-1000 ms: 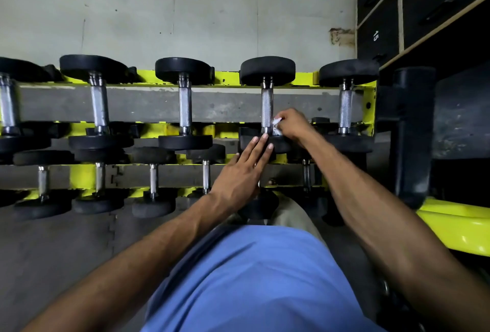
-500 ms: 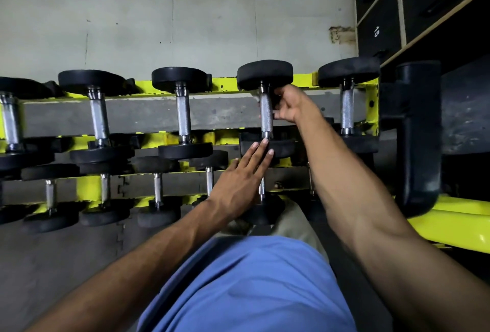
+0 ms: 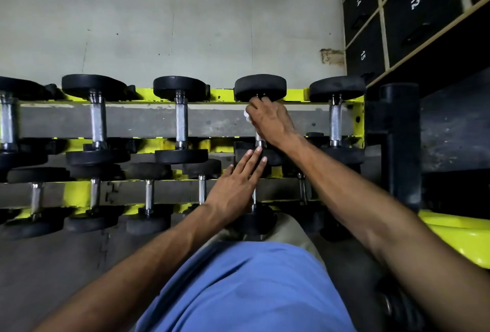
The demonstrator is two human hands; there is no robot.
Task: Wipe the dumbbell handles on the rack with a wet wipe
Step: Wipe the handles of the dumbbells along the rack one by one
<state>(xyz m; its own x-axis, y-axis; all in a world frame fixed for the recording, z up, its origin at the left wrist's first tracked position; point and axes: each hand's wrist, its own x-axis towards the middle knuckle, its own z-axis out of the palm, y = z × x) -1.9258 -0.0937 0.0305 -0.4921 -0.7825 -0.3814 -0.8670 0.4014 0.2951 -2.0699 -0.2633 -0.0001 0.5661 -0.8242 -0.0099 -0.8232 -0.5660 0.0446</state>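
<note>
A yellow rack [image 3: 297, 94] carries two rows of black dumbbells with chrome handles. My right hand [image 3: 271, 119] grips the handle of the fourth top-row dumbbell [image 3: 260, 87], near its far head, with a white wet wipe [image 3: 247, 115] peeking out at my fingers. Most of that handle is hidden by the hand. My left hand [image 3: 238, 180] lies flat with straight fingers on the same dumbbell's near head [image 3: 242, 150]. Other top-row handles, such as the third dumbbell's handle [image 3: 181, 122] and the rightmost dumbbell's handle [image 3: 335, 122], are bare.
A lower row of smaller dumbbells [image 3: 149, 196] sits nearer to me. A black upright post [image 3: 400, 143] stands right of the rack, with numbered black cubbies [image 3: 413, 13] behind it. A yellow bar [image 3: 461, 236] crosses at the right. A grey wall [image 3: 172, 26] is beyond.
My right hand with the wipe has slid along the handle from its near end up to the far head. My left hand has stayed on the near head.
</note>
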